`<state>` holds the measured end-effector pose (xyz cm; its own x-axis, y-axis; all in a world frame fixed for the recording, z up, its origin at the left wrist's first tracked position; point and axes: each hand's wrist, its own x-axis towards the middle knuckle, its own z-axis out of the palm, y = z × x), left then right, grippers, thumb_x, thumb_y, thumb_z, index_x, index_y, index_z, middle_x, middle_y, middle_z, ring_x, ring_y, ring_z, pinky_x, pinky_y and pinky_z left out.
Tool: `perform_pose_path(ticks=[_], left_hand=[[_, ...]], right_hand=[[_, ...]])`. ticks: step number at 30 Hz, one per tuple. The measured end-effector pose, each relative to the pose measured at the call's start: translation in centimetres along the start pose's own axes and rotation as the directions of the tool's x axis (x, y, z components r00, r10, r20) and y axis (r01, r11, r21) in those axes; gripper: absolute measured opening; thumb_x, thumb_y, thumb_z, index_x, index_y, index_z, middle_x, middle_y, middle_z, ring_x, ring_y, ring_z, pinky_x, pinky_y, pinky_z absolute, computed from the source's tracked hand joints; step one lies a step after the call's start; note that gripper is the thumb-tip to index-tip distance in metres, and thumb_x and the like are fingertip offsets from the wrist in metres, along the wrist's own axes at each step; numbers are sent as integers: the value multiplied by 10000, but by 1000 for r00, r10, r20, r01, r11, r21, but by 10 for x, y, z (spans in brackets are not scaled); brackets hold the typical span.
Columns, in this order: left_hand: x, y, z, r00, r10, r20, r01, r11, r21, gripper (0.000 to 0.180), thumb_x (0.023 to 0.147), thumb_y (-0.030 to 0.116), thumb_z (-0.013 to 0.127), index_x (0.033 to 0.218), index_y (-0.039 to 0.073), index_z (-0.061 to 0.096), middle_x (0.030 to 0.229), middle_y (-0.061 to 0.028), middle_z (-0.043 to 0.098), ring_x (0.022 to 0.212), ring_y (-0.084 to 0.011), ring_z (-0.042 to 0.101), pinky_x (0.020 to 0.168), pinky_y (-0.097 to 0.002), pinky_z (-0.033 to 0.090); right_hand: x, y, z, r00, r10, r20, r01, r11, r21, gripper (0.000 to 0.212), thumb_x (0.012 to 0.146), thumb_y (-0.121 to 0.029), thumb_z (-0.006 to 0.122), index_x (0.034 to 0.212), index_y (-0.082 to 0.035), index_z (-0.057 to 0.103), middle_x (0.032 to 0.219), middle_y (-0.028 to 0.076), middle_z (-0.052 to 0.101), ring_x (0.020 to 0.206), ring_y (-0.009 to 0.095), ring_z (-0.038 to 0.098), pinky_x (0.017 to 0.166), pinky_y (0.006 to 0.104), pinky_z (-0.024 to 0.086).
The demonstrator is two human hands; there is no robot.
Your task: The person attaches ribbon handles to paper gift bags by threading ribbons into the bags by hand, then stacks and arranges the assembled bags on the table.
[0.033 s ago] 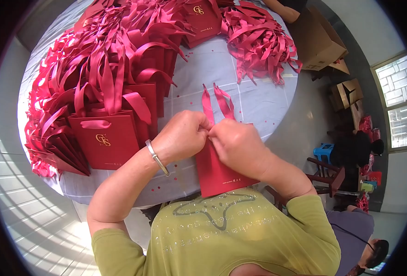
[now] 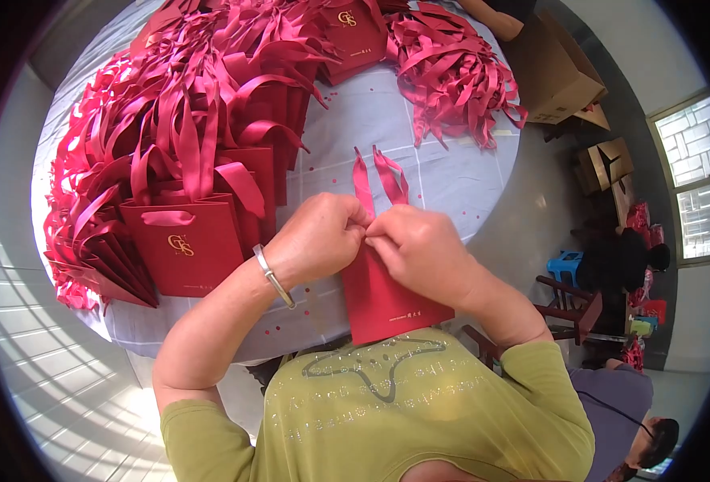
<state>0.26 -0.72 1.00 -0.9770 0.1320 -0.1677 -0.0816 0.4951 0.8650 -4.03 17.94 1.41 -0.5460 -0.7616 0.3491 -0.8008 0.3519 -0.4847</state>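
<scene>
A red paper gift bag (image 2: 383, 299) lies at the table's near edge against my green shirt. Both hands meet at its upper part, fingertips touching. My left hand (image 2: 320, 238), with a silver bangle at the wrist, is closed in a pinch there. Close beside it, my right hand (image 2: 419, 247) pinches at the same spot. The exact bit between the fingertips is hidden. Two pink-red ribbon ends (image 2: 391, 178) stick up beyond my hands, away from me. Left of my left hand stands a finished-looking red bag (image 2: 202, 261) with a ribbon handle.
Many red bags with ribbon handles (image 2: 186, 112) crowd the left of the cloth-covered table (image 2: 335, 136). A heap of loose ribbons (image 2: 455, 76) lies at the far right. Cardboard boxes (image 2: 560, 76), a wooden chair (image 2: 580, 313) and another person (image 2: 612, 402) are at the right.
My right hand has turned slightly and its fingers have shifted at the bag's upper part. The left hand and the bag stay nearly where they were.
</scene>
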Motion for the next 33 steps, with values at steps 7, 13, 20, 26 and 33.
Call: perform_pose_path(ticks=[7,13,20,26,33], left_hand=[[-1,1,0,996,71,48,-72,997,17,158,824,36,672,963,-39,677,797,-170,710,770,-172,690,687,-340,533],[-4,16,1,993,117,7,-117,992,42,226,798,57,767,971,30,624,713,-122,684,578,-140,560,556,-315,457],[-9,19,10,968,252,7,-245,934,261,218,781,111,791,917,56,630,688,-139,642,545,-277,593,532,-343,467],[-11,17,24,916,387,-110,-305,845,439,187,777,133,773,860,71,617,737,-119,675,609,-329,648,544,-397,500],[-14,22,28,886,434,-163,-302,808,506,127,801,85,704,861,71,592,767,-111,685,634,-322,667,548,-405,520]], right_hand=[[15,17,-27,992,3,130,-34,972,234,148,823,-150,726,889,-25,682,778,134,654,739,293,660,682,374,521],[48,50,-49,789,221,574,-514,749,418,150,922,-80,606,1012,14,680,896,58,716,844,102,657,744,271,525],[70,51,-33,601,157,783,-488,849,205,233,820,-107,689,1029,-3,692,888,84,727,819,166,677,729,321,533],[81,55,-24,505,125,854,-422,899,118,247,822,-164,711,1025,-23,704,858,63,711,772,158,648,660,328,501],[82,62,-25,408,59,911,-659,710,249,224,828,-173,729,1018,-57,709,742,-20,604,622,82,521,521,256,390]])
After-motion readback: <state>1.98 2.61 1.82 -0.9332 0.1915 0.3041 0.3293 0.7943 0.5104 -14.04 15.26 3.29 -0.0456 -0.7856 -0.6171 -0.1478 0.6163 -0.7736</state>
